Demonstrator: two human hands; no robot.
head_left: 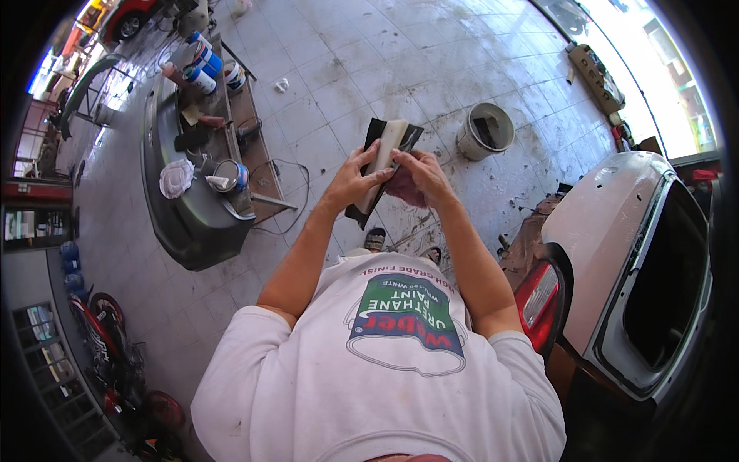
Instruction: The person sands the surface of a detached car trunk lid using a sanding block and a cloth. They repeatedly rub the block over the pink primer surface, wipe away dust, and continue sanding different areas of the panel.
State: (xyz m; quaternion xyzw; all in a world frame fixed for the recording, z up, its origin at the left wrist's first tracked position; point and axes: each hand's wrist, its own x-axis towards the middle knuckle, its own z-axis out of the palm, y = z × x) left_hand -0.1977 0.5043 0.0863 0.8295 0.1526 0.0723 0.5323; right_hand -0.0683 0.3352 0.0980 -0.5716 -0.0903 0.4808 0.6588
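Both my hands are raised in front of my chest around a dark sheet of sandpaper (375,142) wrapped over a pale flat block (389,138). My left hand (352,179) grips the sheet's left edge and lower part. My right hand (419,175) presses its fingers on the block's right side, folding the dark sheet against it. A reddish patch of cloth or pad shows under my right palm. My feet in sandals stand on the tiled floor below.
A dark grey car bumper (181,223) lies on a stand at left, carrying paint cans (202,71), a tin (227,175) and a white rag (175,179). A grey bucket (485,131) sits on the floor ahead. A primed car rear (616,231) with a red tail light stands at right.
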